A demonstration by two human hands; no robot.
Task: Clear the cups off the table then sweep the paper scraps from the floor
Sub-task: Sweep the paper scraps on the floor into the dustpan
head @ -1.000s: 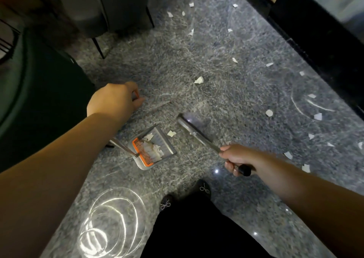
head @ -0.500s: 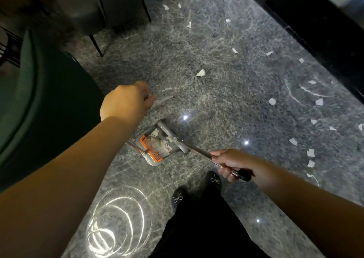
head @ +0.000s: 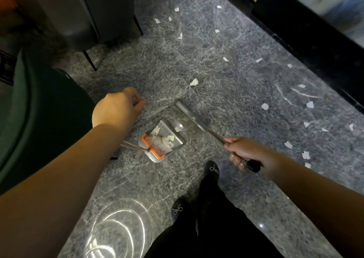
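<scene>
Left hand (head: 116, 110): curled round the dustpan's upright handle.
Right hand (head: 246, 153): grips the broom (head: 199, 121) handle; head now swung clear of the pan.
Dustpan (head: 162, 139): on floor (head: 236, 92), holding scraps.
Loose scraps (head: 194, 82): scattered ahead and rightward.

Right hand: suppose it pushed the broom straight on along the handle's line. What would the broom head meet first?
Probably the crumpled paper scrap just beyond the broom head held by the right hand; only bare floor lies between, though depth is uncertain.

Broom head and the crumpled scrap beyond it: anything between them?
Head view: bare floor only between the broom head and the crumpled scrap.
</scene>
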